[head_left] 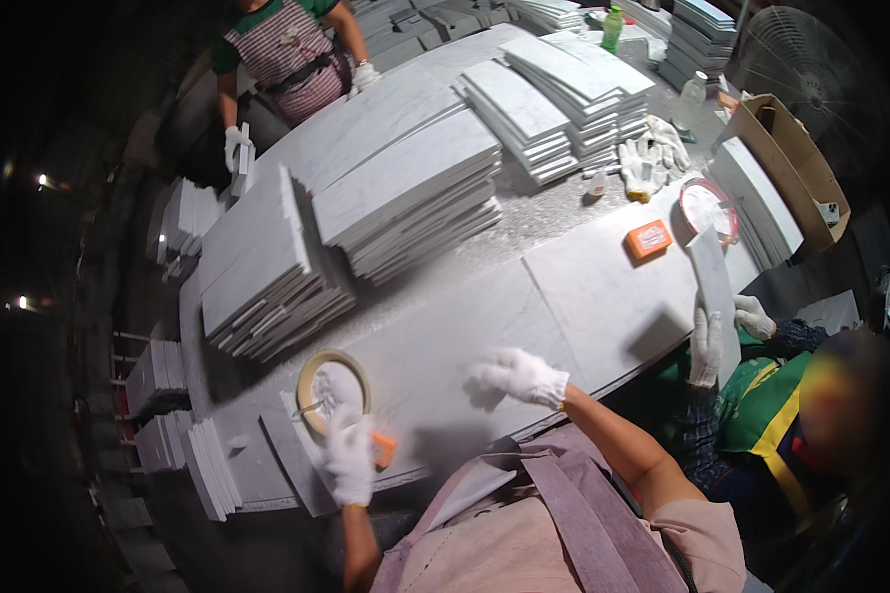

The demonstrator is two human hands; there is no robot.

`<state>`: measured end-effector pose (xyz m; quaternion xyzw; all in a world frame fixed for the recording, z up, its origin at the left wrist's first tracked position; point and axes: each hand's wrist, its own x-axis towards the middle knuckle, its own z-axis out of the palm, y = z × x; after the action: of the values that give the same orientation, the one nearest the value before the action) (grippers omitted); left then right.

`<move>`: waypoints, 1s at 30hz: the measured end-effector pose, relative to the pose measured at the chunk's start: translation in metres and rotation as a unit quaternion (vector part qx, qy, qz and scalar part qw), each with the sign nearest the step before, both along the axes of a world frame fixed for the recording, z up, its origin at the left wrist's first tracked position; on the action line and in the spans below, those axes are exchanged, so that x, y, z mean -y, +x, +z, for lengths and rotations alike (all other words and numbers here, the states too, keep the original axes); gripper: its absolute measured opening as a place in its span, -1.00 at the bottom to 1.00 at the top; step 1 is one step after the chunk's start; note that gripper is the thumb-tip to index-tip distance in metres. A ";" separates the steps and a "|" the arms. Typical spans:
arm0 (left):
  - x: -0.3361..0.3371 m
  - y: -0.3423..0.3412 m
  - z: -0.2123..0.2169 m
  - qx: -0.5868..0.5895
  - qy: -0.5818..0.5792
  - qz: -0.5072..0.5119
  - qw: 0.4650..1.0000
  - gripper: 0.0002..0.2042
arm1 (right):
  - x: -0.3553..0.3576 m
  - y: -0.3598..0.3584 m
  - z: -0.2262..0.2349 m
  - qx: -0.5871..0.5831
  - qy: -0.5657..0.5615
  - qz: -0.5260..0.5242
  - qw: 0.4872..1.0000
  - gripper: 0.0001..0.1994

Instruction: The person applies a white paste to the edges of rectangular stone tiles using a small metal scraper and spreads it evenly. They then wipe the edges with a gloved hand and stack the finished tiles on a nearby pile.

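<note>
My left hand (350,463), in a white glove, reaches over the near edge of a round dish (309,372) with a tan rim and white powdery stuff inside. Its fingers look stretched out; nothing shows clearly in them. A thin tool lies in the dish near the fingertips. Beside that hand is an orange block (384,451), partly covered by it. Left of it, a narrow marble-like strip (289,457) lies at the table's near edge. My gloved right hand (524,379) hovers over a long pale grey slab (445,341), its fingers smeared by motion.
Stone tile stacks (257,262) (405,198) (529,109) stand across the table. At right, a co-worker's gloved hands (707,346) hold a tile (714,287) near another orange block (649,240) and a red-rimmed dish (684,206). Another person (285,64) stands at the far left.
</note>
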<state>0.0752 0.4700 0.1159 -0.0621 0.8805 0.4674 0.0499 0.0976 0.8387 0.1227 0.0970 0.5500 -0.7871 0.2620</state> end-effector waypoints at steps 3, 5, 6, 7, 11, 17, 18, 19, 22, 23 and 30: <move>-0.124 -0.014 0.005 0.020 -0.052 -0.273 0.960 -0.57 | -0.065 -0.007 -0.007 -0.008 -0.007 -0.167 0.986 -0.60; -0.187 -0.025 0.018 0.024 -0.029 -0.408 0.912 -0.53 | -0.097 -0.022 -0.016 -0.003 0.029 -0.281 0.959 -0.63; -0.215 -0.033 0.022 0.050 -0.034 -0.429 0.901 -0.52 | -0.114 -0.026 -0.021 -0.042 0.022 -0.318 0.947 -0.62; -0.241 -0.041 0.024 0.061 -0.028 -0.453 0.889 -0.51 | -0.127 -0.034 -0.026 -0.037 -0.005 -0.356 0.934 -0.60; -0.319 -0.082 0.022 0.116 -0.018 -0.493 0.862 -0.48 | -0.176 -0.075 -0.053 -0.068 -0.001 -0.434 0.899 -0.54; -0.401 -0.146 0.010 0.240 0.091 -0.426 0.868 -0.58 | -0.227 -0.142 -0.087 -0.103 0.026 -0.469 0.877 -0.50; -0.414 -0.158 0.007 0.277 0.105 -0.400 0.867 -0.60 | -0.235 -0.155 -0.089 -0.092 0.026 -0.480 0.872 -0.50; -0.425 -0.164 0.002 0.268 0.168 -0.367 0.875 -0.66 | -0.247 -0.166 -0.089 -0.091 0.020 -0.464 0.881 -0.48; -0.458 -0.202 -0.011 0.256 0.121 -0.321 0.904 -0.70 | -0.275 -0.203 -0.084 -0.092 0.170 -0.449 0.872 -0.35; -0.469 -0.217 -0.017 0.251 0.094 -0.315 0.911 -0.72 | -0.283 -0.214 -0.082 -0.084 0.237 -0.437 0.864 -0.30; -0.527 -0.298 -0.074 0.125 0.069 -0.175 0.974 -0.35 | -0.308 -0.269 -0.081 -0.055 0.404 -0.395 0.824 -0.15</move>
<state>-0.2226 0.9970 0.0419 0.0386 0.8301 0.4996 0.2447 -0.1709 1.1471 0.0414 0.3591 0.7468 -0.5351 -0.1643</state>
